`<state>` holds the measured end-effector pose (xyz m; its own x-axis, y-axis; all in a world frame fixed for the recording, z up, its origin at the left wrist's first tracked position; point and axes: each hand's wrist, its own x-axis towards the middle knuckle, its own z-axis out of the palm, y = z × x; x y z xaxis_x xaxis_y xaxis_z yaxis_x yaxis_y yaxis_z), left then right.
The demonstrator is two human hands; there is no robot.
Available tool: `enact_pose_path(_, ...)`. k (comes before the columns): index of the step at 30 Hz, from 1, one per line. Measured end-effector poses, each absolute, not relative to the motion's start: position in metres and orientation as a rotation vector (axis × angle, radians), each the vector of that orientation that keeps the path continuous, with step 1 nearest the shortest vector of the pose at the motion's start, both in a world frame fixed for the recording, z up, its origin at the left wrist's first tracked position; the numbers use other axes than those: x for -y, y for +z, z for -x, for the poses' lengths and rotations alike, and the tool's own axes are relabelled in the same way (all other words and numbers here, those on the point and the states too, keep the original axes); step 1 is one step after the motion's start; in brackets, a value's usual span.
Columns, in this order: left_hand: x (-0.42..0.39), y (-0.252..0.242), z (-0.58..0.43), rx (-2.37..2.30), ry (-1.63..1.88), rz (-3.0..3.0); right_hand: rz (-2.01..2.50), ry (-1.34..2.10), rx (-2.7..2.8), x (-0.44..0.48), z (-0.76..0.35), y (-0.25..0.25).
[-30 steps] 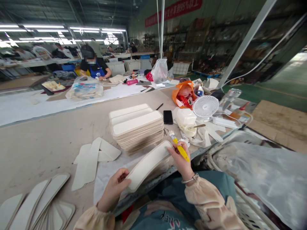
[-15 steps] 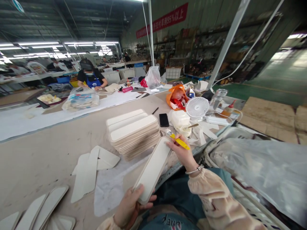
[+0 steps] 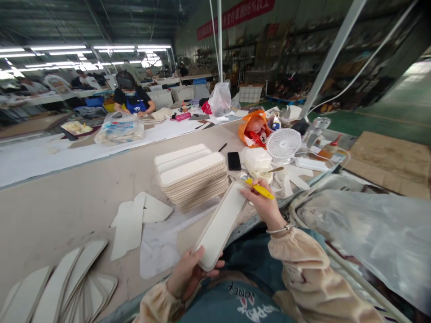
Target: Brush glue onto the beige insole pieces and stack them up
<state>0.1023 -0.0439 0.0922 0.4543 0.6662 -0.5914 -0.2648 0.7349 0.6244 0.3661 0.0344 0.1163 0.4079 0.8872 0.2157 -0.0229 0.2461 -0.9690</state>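
Observation:
A long cream panel (image 3: 224,224) with rounded ends slants between my hands, its face turned up. My left hand (image 3: 191,271) grips its near end, thumb on top and fingers underneath. My right hand (image 3: 264,204) pinches the far end and also holds a yellow-handled brush (image 3: 261,189), whose tip is partly hidden behind the panel and clutter. Just beyond the panel stands a tall stack of similar panels (image 3: 191,179) in two rows. Loose cream pieces (image 3: 131,224) lie crossed to the left, and more panels (image 3: 63,282) are fanned out at the lower left.
A black phone (image 3: 234,161), a white fan (image 3: 283,144), an orange bag (image 3: 252,130) and a glue bottle (image 3: 330,149) stand along the table's right side. A plastic-covered bin (image 3: 363,233) is at my right. Across the table sits a co-worker (image 3: 133,101).
The view has tilted down and shifted left slightly. Both hands keep their hold on the panel, and the brush stays in my right hand.

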Motion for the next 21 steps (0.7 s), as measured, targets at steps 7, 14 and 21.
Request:
enact_pose_path(7, 0.047, 0.096, -0.102, -0.899, 0.652, -0.498, 1.155, 0.797, 0.938, -0.033, -0.369, 0.118)
enact_pose_path(14, 0.052, 0.09, -0.105, -0.946, 0.666, -0.579, 1.155, 0.803, 0.875, -0.033, -0.369, 0.119)
enact_pose_path(21, 0.053, 0.079, -0.102, -0.94, 0.623, -0.531, 1.161, 0.777, 0.943, -0.033, -0.369, 0.12)
